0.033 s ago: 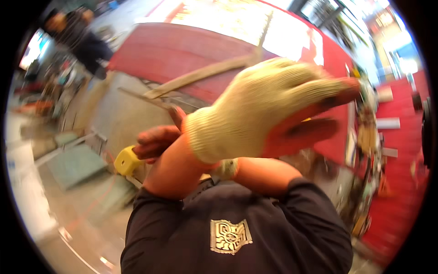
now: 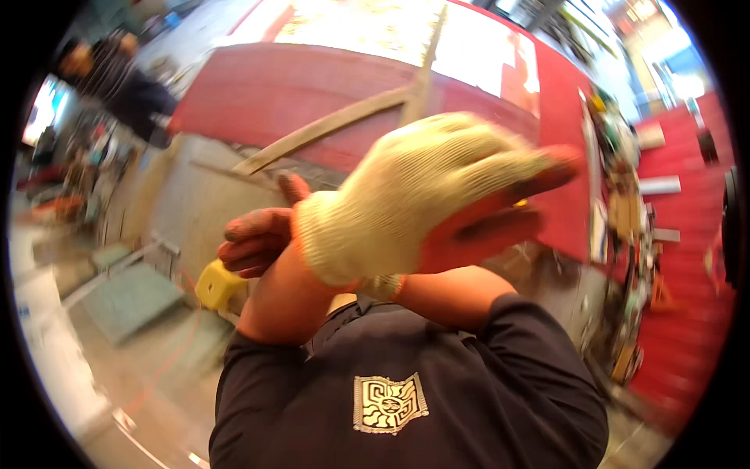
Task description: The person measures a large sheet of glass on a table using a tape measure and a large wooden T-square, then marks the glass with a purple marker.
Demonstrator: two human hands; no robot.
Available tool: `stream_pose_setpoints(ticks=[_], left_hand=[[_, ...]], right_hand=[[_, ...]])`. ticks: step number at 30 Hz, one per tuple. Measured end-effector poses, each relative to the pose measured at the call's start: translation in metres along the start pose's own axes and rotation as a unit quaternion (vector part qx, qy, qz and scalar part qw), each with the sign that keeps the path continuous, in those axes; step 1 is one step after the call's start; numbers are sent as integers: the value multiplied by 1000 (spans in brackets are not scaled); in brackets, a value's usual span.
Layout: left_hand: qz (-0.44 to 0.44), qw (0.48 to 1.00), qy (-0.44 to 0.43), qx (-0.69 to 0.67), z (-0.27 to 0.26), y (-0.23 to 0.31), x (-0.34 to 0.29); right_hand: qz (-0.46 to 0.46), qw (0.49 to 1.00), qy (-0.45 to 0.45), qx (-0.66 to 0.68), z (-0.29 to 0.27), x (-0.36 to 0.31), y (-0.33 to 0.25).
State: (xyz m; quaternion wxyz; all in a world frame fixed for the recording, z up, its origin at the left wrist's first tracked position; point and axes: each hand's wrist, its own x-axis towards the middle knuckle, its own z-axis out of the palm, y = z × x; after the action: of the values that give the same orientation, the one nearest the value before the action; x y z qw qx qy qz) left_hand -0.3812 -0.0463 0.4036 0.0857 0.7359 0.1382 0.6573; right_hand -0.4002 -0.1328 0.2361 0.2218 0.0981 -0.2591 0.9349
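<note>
My forearms cross in front of my chest, the left above the right. My left hand (image 2: 433, 195) wears a pale yellow knit glove with a red coated palm. Its fingers stretch out to the right, with nothing visible in them. My right hand (image 2: 258, 234) shows past the left wrist, on the left side of the picture. Its red-coated glove fingers and thumb stand apart, while its palm is hidden behind my left forearm. I cannot tell whether the right palm touches the left wrist. Both hands are above the near edge of a red table-like panel (image 2: 281, 86).
Wooden strips (image 2: 336, 129) lie joined at an angle on the red panel. A yellow stool (image 2: 219, 285) stands at left, near a grey-green slab (image 2: 134, 293). Tools and scraps (image 2: 625, 203) line the right side, by a red corrugated surface (image 2: 687, 313). Another person (image 2: 117, 82) stands at far left.
Both hands shift slightly left in the picture, the left hand most. The surroundings shift a little too. The arms stay crossed.
</note>
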Motion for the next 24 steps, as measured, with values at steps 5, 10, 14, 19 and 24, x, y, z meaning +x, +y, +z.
stream_pose_setpoints(ticks=[5, 10, 14, 19, 24], left_hand=[[-86, 989, -64, -106, 23, -6, -4], [-79, 967, -138, -198, 23, -28, 6], [-167, 936, -231, -206, 39, 8, -37], [-193, 922, -200, -269, 49, 16, -72], [-233, 911, -86, -328, 129, 20, -22]], right_hand=[[-30, 999, 40, 4, -7, -18, 64], [-124, 986, 43, 103, 2, -2, 1], [-225, 967, 120, -2, 8, -48, -13], [-305, 912, 181, -206, 44, -90, -52], [-263, 901, 139, -315, 5, -96, -9]])
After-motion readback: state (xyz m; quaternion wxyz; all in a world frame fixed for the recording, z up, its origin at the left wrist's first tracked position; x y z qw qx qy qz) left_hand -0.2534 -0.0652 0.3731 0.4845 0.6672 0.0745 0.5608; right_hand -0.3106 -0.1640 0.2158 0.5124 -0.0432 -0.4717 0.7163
